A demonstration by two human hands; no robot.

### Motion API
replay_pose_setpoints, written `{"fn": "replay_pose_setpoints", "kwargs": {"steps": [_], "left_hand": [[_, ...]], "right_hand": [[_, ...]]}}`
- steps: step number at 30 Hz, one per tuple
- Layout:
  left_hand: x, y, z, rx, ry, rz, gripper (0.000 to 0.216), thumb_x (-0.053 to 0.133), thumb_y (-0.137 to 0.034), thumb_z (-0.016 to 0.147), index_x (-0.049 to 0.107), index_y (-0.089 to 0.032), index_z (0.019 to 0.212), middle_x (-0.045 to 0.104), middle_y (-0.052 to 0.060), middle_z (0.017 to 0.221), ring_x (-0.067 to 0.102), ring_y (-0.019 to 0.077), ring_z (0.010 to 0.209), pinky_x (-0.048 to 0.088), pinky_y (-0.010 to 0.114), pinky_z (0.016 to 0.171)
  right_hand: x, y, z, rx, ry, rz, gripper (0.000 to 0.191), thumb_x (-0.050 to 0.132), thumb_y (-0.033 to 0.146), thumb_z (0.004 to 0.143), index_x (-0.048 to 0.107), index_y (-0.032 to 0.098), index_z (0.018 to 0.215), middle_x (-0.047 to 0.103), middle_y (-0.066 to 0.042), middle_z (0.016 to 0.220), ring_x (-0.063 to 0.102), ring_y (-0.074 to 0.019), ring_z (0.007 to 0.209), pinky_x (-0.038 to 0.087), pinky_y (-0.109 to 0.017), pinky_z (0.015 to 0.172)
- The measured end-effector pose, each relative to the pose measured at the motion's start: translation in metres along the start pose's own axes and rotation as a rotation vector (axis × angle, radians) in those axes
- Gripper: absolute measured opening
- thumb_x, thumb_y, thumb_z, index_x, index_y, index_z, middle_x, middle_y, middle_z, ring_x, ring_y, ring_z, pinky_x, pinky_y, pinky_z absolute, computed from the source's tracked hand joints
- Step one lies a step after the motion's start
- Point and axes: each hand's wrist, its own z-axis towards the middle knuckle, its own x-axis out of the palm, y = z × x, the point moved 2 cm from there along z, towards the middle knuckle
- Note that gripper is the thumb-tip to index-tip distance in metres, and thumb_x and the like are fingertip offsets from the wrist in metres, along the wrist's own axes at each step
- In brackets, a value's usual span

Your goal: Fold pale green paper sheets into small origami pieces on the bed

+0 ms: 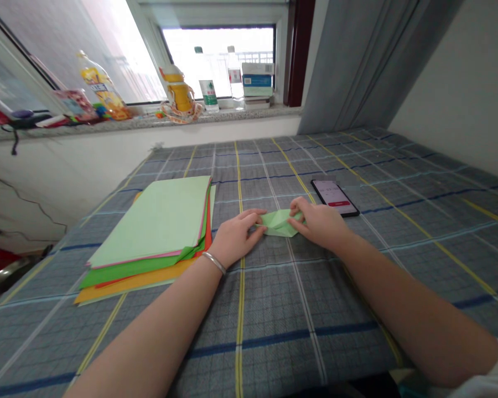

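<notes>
A small piece of folded light green paper [279, 223] lies low over the plaid cloth, between my two hands. My left hand [235, 236], with a silver bangle at the wrist, pinches its left end between thumb and fingers. At the other end, the thumb and bent fingers of my right hand [317, 222] close on the paper's right side. Creases and raised flaps show in its middle; both ends are partly covered by my fingers. Just beyond my right hand rests a phone [335, 198] with its screen lit.
A stack of coloured paper sheets [153, 218] lies to the left, near my left forearm. Plaid cloth [269, 309] covers the surface. Along the windowsill [145, 120] stand a juice bottle [103, 85], a yellow cup [179, 94], water bottles [235, 77] and stacked boxes [257, 82].
</notes>
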Motion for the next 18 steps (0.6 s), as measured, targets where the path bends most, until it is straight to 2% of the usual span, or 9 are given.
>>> {"fn": "replay_pose_setpoints", "kwargs": {"steps": [3,5,6,9,12,15,18], "left_hand": [[0.001,0.006,0.001,-0.017,-0.015,-0.072,0.016,0.046,-0.032,0.091,0.057,-0.022,0.086,0.059,0.000,0.126,0.059,0.0176,0.107,0.048,0.035,0.092],[0.002,0.010,0.002,-0.029,-0.035,-0.112,0.017,0.045,-0.032,0.091,0.058,-0.022,0.085,0.060,0.001,0.124,0.057,0.0177,0.110,0.045,0.036,0.096],[0.002,0.011,0.003,-0.037,-0.047,-0.128,0.017,0.046,-0.032,0.091,0.058,-0.021,0.084,0.060,0.001,0.123,0.056,0.0179,0.111,0.044,0.037,0.097],[0.005,0.015,0.004,-0.064,-0.080,-0.179,0.016,0.047,-0.030,0.090,0.057,-0.021,0.081,0.062,0.003,0.118,0.056,0.0181,0.109,0.043,0.037,0.098],[0.009,0.021,0.006,-0.130,-0.106,-0.202,0.018,0.045,-0.030,0.090,0.056,-0.020,0.080,0.062,0.004,0.104,0.057,0.0180,0.100,0.045,0.036,0.092],[0.012,0.028,0.007,-0.222,-0.097,-0.141,0.020,0.043,-0.029,0.090,0.056,-0.019,0.079,0.059,0.004,0.089,0.056,0.0185,0.089,0.047,0.036,0.085],[0.013,0.031,0.008,-0.269,-0.071,-0.037,0.021,0.043,-0.029,0.089,0.058,-0.018,0.079,0.058,0.005,0.087,0.056,0.0199,0.088,0.046,0.038,0.085]], "right_hand": [[-0.001,-0.010,0.001,-0.071,-0.032,0.059,0.023,0.050,0.039,0.088,0.055,0.018,0.096,0.069,-0.004,0.080,0.063,-0.0202,0.073,0.039,-0.032,0.072],[0.001,-0.015,0.002,-0.145,-0.016,0.112,0.023,0.053,0.041,0.086,0.056,0.019,0.092,0.069,-0.003,0.081,0.062,-0.0200,0.080,0.038,-0.036,0.085],[0.003,-0.018,0.002,-0.156,-0.002,0.132,0.024,0.056,0.042,0.085,0.058,0.019,0.090,0.069,-0.003,0.083,0.062,-0.0203,0.083,0.037,-0.036,0.087],[0.010,-0.029,0.004,-0.072,0.019,0.204,0.024,0.060,0.045,0.081,0.061,0.021,0.086,0.068,-0.004,0.086,0.061,-0.0206,0.084,0.041,-0.033,0.077],[0.016,-0.037,0.004,0.035,0.022,0.321,0.019,0.059,0.040,0.082,0.062,0.021,0.081,0.067,-0.003,0.082,0.060,-0.0183,0.078,0.041,-0.029,0.067],[0.020,-0.040,0.005,0.099,0.031,0.434,0.017,0.057,0.036,0.083,0.062,0.020,0.078,0.067,-0.002,0.077,0.059,-0.0165,0.073,0.040,-0.027,0.062],[0.023,-0.039,0.005,0.119,0.050,0.459,0.018,0.056,0.037,0.083,0.063,0.020,0.079,0.067,-0.002,0.076,0.059,-0.0164,0.072,0.040,-0.027,0.062]]}}
